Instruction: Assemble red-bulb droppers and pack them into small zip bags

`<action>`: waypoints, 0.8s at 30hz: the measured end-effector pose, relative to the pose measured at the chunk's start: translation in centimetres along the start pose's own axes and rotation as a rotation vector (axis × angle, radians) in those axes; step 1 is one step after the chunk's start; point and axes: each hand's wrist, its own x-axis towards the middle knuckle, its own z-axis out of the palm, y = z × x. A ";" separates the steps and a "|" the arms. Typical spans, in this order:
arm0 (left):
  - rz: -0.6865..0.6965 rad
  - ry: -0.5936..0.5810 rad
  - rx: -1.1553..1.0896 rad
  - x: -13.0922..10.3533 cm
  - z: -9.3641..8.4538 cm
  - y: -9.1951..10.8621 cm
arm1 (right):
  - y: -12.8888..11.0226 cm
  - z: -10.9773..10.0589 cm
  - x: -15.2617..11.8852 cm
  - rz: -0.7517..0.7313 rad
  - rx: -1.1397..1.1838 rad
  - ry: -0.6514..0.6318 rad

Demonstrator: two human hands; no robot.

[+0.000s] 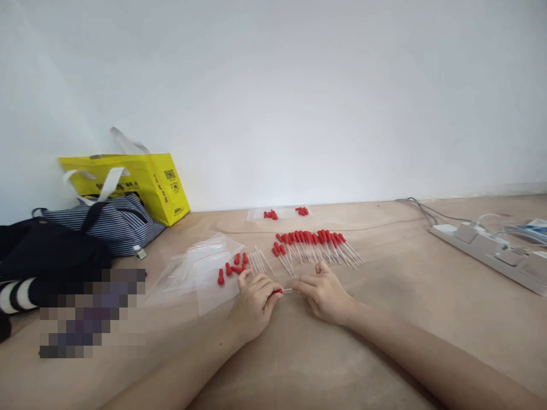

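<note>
My left hand (257,300) is closed around a red rubber bulb (277,291), and only its end shows between the fingers. A thin clear tube (288,290) runs from the bulb to my right hand (322,293), whose fingers pinch its other end. Just beyond my hands lies a row of droppers (316,245), thin tubes with red bulbs on their far ends. Several loose red bulbs (228,268) and a small group of bare tubes (259,261) rest beyond my left hand.
Clear zip bags (205,256) lie left of the loose bulbs. A bag with red bulbs (270,214) is near the wall. At left stand a yellow bag (158,188) and a striped pouch (115,222). A power strip (491,253) with cables lies at right.
</note>
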 end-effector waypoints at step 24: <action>0.035 -0.008 0.041 0.8 -1.1 -1.0 | -0.6 0.4 1.0 0.180 0.287 -0.099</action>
